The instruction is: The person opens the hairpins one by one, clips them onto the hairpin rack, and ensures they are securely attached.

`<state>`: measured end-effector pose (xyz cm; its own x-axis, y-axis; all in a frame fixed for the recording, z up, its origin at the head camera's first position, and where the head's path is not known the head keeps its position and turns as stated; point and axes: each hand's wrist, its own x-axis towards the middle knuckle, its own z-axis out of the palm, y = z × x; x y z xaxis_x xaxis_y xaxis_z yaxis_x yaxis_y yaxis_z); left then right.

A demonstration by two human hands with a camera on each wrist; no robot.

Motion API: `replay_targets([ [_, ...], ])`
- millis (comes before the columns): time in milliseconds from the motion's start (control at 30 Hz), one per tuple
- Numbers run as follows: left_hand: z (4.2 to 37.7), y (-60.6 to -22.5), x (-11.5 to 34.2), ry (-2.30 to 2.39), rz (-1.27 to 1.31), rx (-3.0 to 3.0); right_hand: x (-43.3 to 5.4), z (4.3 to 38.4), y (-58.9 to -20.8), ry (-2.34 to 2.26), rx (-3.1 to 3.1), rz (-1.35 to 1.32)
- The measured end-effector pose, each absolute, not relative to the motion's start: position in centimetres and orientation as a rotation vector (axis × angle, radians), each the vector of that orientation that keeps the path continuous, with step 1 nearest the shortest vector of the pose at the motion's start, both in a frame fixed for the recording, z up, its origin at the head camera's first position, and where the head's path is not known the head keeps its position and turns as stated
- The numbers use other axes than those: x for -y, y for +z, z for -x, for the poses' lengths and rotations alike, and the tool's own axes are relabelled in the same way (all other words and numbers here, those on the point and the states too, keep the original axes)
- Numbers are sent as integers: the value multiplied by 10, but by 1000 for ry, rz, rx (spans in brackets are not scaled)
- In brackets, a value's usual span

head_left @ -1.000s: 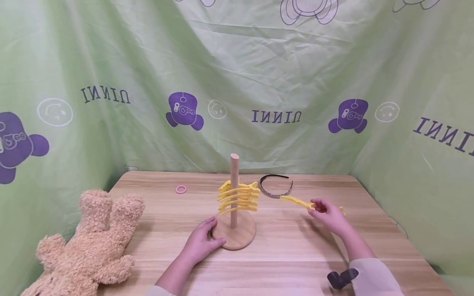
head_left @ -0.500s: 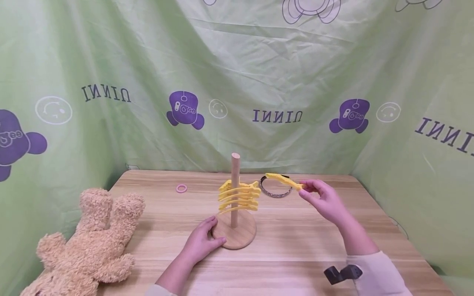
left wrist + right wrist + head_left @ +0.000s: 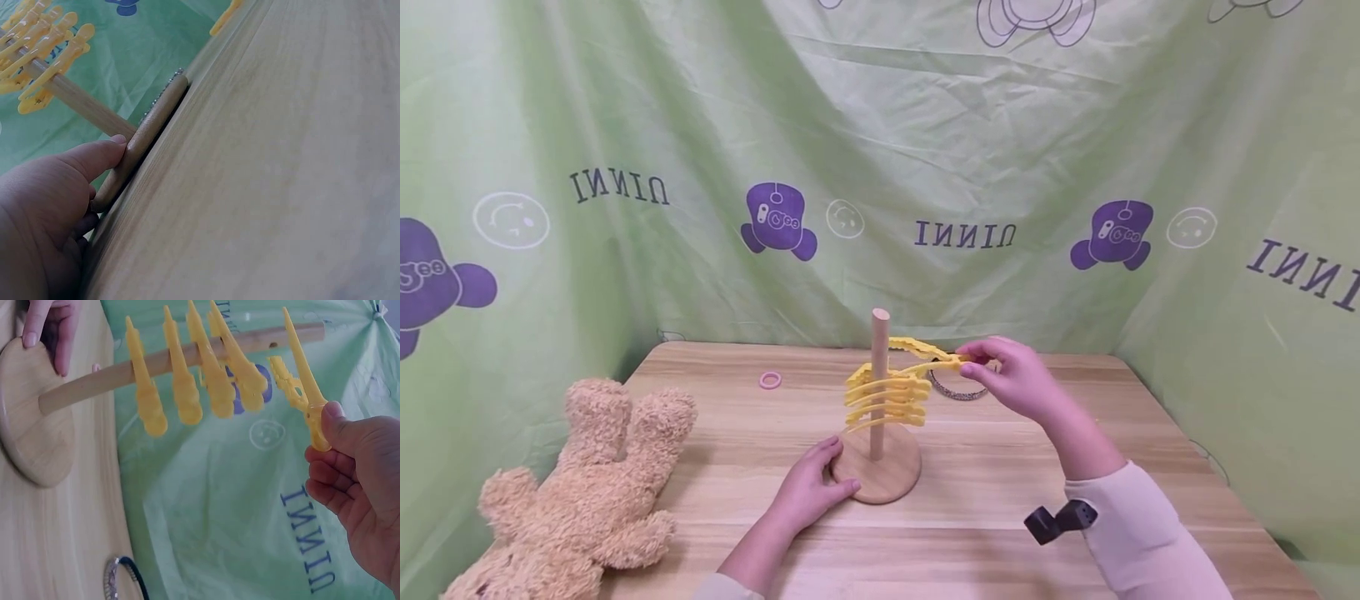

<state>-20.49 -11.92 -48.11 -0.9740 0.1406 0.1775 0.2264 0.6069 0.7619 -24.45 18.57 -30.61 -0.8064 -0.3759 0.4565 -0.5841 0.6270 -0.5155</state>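
A wooden stand with an upright post (image 3: 878, 383) and a round base (image 3: 887, 479) is on the table. My left hand (image 3: 811, 487) holds the base's left edge; in the left wrist view its thumb lies on top and the other fingers are partly hidden. Several yellow alligator hair clips (image 3: 181, 387) are clamped on the post, one above another. With my right hand (image 3: 1015, 375) I pinch another yellow hair clip (image 3: 306, 381) by its tail end. Its blades are spread toward the post, above the others. I cannot tell whether they touch the wood.
Behind my right hand lies a headband (image 3: 958, 392) with a glittery band. A pink ring (image 3: 770, 381) sits at the back left. A plush bear (image 3: 580, 500) lies along the table's left side. Green printed cloth (image 3: 880, 150) hangs around the table (image 3: 1000, 500).
My right hand has carried its hair clip leftward and up to the post, and the clip's blades have spread apart. The left hand stays on the base.
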Motion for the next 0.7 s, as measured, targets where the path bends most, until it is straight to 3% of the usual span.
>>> replay_targets([
  [700,204,-478,117,-1298,327,2729,-149,261,-301,1019,2568,-963],
])
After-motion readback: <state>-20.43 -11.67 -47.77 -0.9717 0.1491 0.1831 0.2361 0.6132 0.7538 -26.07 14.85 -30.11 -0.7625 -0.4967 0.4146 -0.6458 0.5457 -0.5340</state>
